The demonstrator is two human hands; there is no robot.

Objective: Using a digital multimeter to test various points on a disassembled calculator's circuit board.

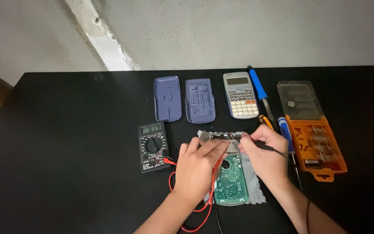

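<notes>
- The green circuit board (231, 182) lies nearest the camera, at 6 o'clock on the black counter (66, 173), resting on a grey cloth (253, 182).
- The left hand (198, 167) is closed on the red probe (224, 149), its tip touching the board's top edge; the red lead (172, 182) loops back toward 6 o'clock.
- The right hand (265, 156) grips the black probe (271, 148), its tip also at the board's top edge.
- The black meter (153, 146) sits at 9 o'clock from the hands, just beside the left one, display lit.
- At 12 o'clock lie two blue covers (185, 99) side by side, then a grey calculator (240, 95).
- A blue-handled soldering iron (258, 89) lies just beside the calculator, at 1 o'clock.
- At 3 o'clock, an orange bit case (319, 149) stands open, clear lid folded back; a blue-handled screwdriver (285, 132) lies between it and the right hand.
</notes>
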